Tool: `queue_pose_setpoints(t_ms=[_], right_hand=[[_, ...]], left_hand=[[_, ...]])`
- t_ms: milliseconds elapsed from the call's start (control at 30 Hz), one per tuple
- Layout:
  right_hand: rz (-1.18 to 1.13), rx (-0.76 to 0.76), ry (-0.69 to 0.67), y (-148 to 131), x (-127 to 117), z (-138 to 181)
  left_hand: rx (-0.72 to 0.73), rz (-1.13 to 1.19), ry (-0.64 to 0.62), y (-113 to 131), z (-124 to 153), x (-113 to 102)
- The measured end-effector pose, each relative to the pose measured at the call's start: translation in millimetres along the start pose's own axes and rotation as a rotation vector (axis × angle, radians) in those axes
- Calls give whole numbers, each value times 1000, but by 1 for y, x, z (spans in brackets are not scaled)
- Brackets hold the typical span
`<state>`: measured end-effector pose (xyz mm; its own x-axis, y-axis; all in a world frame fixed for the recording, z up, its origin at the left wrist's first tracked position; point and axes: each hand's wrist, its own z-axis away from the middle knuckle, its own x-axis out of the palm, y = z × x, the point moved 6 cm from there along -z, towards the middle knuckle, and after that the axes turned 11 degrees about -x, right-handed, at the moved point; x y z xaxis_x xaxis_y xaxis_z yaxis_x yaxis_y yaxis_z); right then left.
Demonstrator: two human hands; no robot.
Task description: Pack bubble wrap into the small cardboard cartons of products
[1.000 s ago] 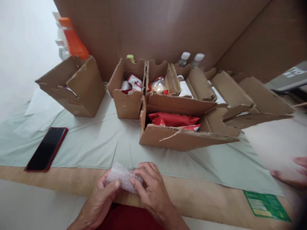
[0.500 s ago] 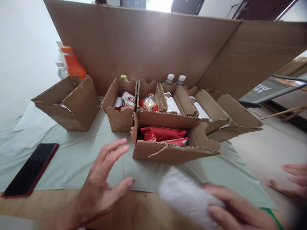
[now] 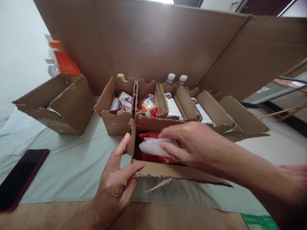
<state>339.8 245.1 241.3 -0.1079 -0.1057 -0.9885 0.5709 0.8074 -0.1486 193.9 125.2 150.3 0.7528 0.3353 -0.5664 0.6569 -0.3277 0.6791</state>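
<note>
In the head view, my right hand [image 3: 184,143] is closed on a whitish bubble-wrapped bundle [image 3: 152,147] and is inside the front cardboard box [image 3: 177,172]. Under the bundle lie red packets [image 3: 146,157] in that box. What the wrap contains cannot be made out. My left hand [image 3: 117,179] grips the same box at its left front corner, thumb on the top of the front wall, index finger against the left end. The front wall leans outward, with a torn strip [image 3: 159,184] hanging from it.
Behind stands a row of cardboard boxes [image 3: 120,123] with packets and white cartons [image 3: 172,107]. At left are another box [image 3: 72,111], an orange bottle [image 3: 64,62] and a phone [image 3: 22,179]. A tall cardboard panel [image 3: 148,41] rises behind; part of another hand [image 3: 294,169] shows at right.
My right hand has carried the bubble-wrapped bundle up and into the front box. My left hand has moved right onto the box's corner, and the front wall now leans further outward.
</note>
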Motion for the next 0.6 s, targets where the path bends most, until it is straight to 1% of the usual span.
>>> queue_pose_setpoints(t_ms=[67,100,167,267,333,400,467,500,533,567,600], right_hand=[[66,10,-148,-8,21,-32],[70,10,-181,-12,32,-44],[41,5,-203,-18,55,-59],[6,33,-218,-21,83,-64],[0,47,-232,-21,91,-62],[-10,67,-233,-18,83,-57],[-29,94,-194,-12,59,-44],[-50,101,-138,-9,42,-33],[-82,101,-50,-6,23,-17],[-115,101,63,-2,4,4],[-153,109,208,3,-13,32]], left_hand=[[-3,-11,-3,0,-3,0],[-5,-16,-3,0,-4,1],[-7,-19,0,-1,-3,1],[0,-7,5,-2,-2,2],[2,-2,7,-3,-2,2],[5,0,12,-3,-4,3],[4,3,19,-2,-5,4],[-4,7,30,-3,-5,4],[-24,18,48,-4,-4,3],[-56,38,70,-7,-2,2],[-97,68,97,-12,1,1]])
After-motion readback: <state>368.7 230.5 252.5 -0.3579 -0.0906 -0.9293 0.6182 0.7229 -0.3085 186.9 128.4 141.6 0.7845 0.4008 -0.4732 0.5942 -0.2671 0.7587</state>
